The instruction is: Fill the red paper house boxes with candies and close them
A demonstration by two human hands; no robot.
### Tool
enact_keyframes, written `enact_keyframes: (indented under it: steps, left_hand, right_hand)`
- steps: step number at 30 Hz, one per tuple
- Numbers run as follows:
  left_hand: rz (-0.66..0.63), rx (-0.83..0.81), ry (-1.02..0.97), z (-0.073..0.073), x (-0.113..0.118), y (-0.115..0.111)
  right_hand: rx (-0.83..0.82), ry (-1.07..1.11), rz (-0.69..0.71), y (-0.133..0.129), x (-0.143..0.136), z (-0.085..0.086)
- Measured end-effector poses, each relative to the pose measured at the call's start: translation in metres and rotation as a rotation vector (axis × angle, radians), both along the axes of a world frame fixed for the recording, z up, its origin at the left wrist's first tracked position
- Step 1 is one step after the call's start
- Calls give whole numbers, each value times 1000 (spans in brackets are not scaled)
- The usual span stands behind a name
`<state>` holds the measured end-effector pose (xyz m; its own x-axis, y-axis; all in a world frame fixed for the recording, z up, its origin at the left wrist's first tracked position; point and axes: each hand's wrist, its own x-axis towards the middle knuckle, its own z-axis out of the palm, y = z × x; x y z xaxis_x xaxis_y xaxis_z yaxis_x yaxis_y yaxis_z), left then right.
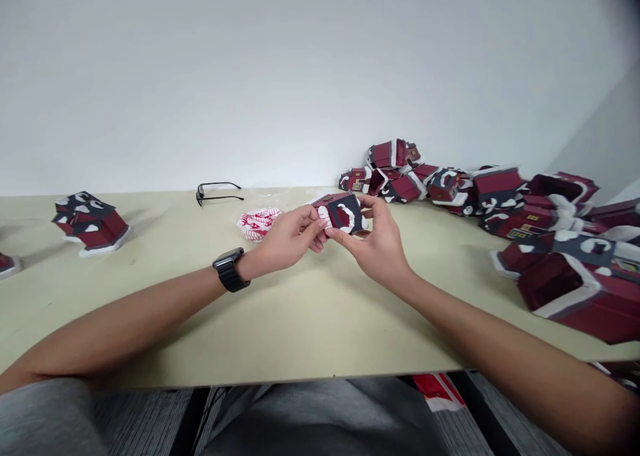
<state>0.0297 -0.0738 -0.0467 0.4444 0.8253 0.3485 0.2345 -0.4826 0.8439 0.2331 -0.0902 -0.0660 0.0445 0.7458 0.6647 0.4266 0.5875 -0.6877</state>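
Over the middle of the table, a small dark-red model house (pixel 350 213) with a dark grey roof and white snow-like trim is held between both hands. My left hand (pixel 293 236) pinches its left end, near the white trim. My right hand (pixel 377 239) grips the right side, thumb along the lower edge and fingers behind. The fingertips partly cover the house, so its far side is hidden. Just left of it, behind my left hand, lies a clear plastic bag of red-and-white striped pieces (pixel 259 224).
A heap of similar model houses (pixel 450 189) runs along the table's right side, some tipped to show hollow undersides. Two or more snow-trimmed houses (pixel 103 231) stand at the left. Black-framed glasses (pixel 220 195) lie near the wall. The table's front edge (pixel 300 381) is close to my body.
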Motion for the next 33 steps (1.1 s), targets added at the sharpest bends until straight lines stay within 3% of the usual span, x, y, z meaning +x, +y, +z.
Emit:
enact_keyframes:
  steps: [8,13,15,19,22,24,27,29,33]
  left_hand:
    - [56,-160,15,6,5,-8]
    - [118,-173,60,8,6,-13]
    - [134,-75,189,13,2,-12]
    - [206,347,667,31,-12,-6]
    - [219,500,703,45,-20,-4]
    - [119,472,601,50,-21,-6]
    - [-87,251,528,52,-19,-10]
    - [-135,142,513,52,-17,-10]
    - [-140,103,442,47,-16,-9]
  right_hand:
    - [76,-108,4,-4,-4,-5]
    - [104,-152,-5,-8,-6,-8]
    - [109,-160,6,-7,-5,-8]
    - [15,-132,68,0,1,-3]
    - [-179,-42,231,3,9,6]
    - [-329,17,423,2,15,13]
    - [-480,58,644,0,20,21]
    - [-490,43,661,-1,22,22]
    - [-401,-57,571,-2,22,20]
